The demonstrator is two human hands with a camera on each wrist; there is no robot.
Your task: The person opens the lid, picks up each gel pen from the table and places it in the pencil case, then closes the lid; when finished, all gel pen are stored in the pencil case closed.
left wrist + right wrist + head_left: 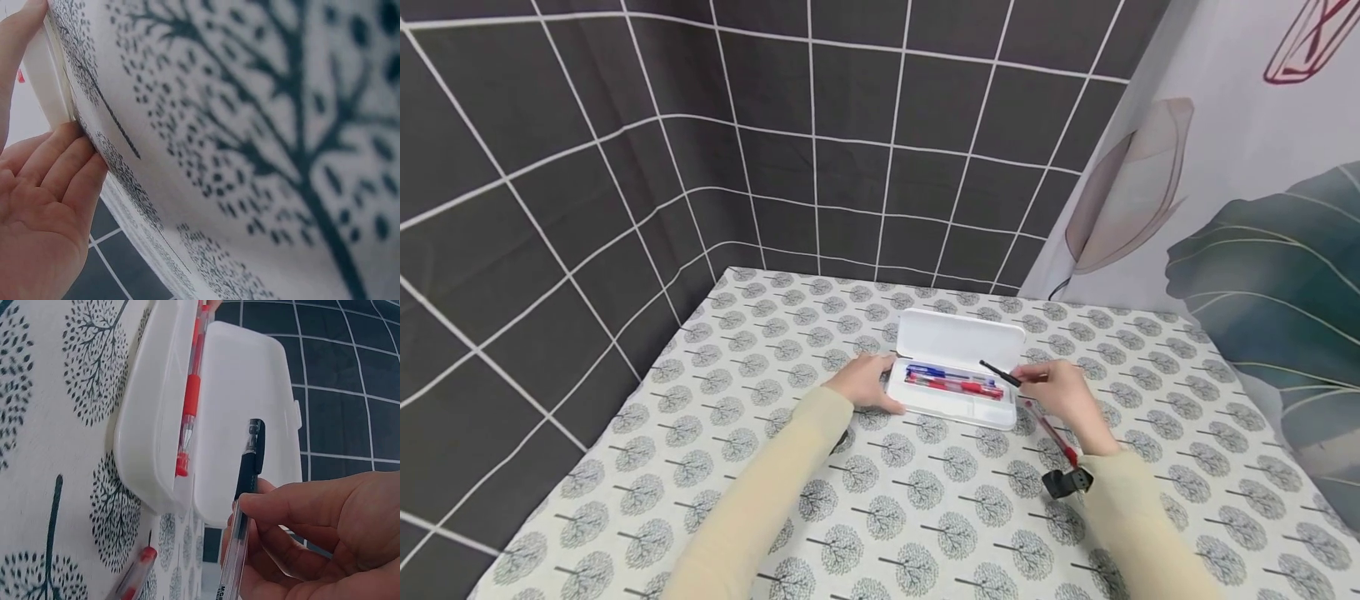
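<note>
An open white pencil case (pixel 940 405) lies on the table with its lid (pixel 961 335) tilted up at the back. My left hand (pixel 867 383) holds its left end, thumb at the front edge and fingers toward the back corner. Inside lie blue pens (pixel 934 372) and red pens (pixel 957 385). Over the case's right end, my right hand (pixel 1060 393) pinches a black gel pen (pixel 249 465) between thumb and fingers. The pen's capped black end points over the case; its clear barrel runs back under the palm. Part of the left fingers is hidden in the head view.
Another red pen (pixel 1054 435) lies on the tree-patterned tablecloth (pixel 895 517), just right of the case under the right forearm. A black wrist device (pixel 1066 482) sits at the right cuff. Dark gridded cloth (pixel 850 167) hangs behind the table, a leaf-print curtain (pixel 1262 275) at right.
</note>
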